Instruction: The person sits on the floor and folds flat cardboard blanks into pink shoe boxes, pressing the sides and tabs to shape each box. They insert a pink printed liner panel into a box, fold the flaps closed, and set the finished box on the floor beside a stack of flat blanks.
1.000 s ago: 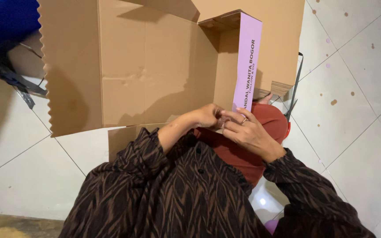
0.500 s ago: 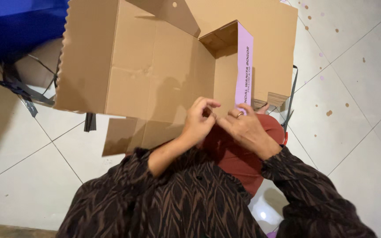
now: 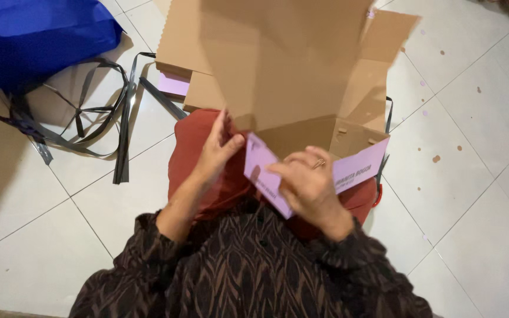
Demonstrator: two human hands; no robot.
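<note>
A brown cardboard box (image 3: 301, 65) with a pink outer face stands open in front of me, resting on red cloth (image 3: 198, 147) over my lap. My right hand (image 3: 307, 182) grips the box's near pink flap (image 3: 263, 174) at its corner, fingers curled over the edge. My left hand (image 3: 219, 147) touches the box's left near corner with fingers extended, thumb against the flap. Dark patterned sleeves cover both my arms.
A blue fabric bag (image 3: 36, 41) lies at the upper left with grey plastic straps (image 3: 89, 118) spread on the white tiled floor. More flat cardboard pieces (image 3: 189, 65) lie behind the box. Small brown scraps dot the tiles at right.
The box has turned and tipped down from upright, so its open inside faces me. Both hands shifted from the pink side edge to the near flap.
</note>
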